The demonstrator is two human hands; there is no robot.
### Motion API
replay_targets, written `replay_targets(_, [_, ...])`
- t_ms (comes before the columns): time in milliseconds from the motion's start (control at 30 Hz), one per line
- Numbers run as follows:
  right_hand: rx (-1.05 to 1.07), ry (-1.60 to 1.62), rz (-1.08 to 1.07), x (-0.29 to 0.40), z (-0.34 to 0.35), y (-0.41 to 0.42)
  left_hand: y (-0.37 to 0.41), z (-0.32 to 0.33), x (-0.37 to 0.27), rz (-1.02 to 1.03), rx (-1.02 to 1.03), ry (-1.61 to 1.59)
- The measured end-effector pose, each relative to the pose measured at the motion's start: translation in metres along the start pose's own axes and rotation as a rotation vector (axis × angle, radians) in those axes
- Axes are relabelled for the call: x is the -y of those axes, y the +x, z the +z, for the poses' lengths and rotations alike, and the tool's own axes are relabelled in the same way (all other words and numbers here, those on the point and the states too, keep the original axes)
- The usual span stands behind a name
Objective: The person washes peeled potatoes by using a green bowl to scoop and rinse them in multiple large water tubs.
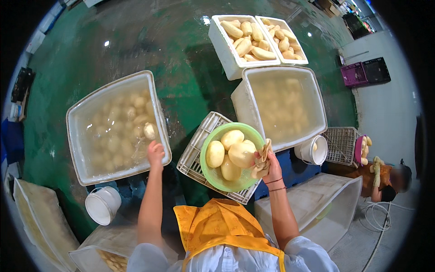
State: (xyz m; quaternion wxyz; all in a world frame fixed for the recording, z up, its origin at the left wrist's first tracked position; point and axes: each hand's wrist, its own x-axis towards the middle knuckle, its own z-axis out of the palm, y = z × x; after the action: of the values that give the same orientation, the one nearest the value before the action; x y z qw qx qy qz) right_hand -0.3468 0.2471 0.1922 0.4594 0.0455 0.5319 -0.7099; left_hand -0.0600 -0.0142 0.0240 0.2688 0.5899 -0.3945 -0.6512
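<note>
My left hand [155,154] hovers at the right rim of the left white tub [73,136], holding nothing, its fingers loosely bent. Just beyond it a pale lotus root piece [149,131] breaks the surface of the cloudy water, where many more lie submerged. In my right hand [273,170] is a crumpled tan cloth [262,166]. Its fingertips touch, or nearly touch, a large wet lotus root piece [242,154] in the green plastic colander [206,178]. Several other pieces [215,154] lie there. An upturned white plastic crate [190,161] supports the colander.
A second water-filled tub [253,102] stands right of the colander, with two foam boxes [221,51] of lotus root behind it. White buckets [102,205] [318,151] flank the work area. At right, a person in an orange apron [370,176] is beside a pink basin [359,151].
</note>
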Motion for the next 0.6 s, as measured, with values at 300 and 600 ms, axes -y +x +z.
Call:
replay_targets(300, [0.145,-0.001,-0.041,0.01,-0.066,-0.012,-0.189,0.207,-0.068,0.899,0.715,1.119])
replay_targets(600, [0.228,-0.036,0.078,-0.001,-0.084,0.001,-0.173,0.225,-0.045,0.966,0.786,0.875])
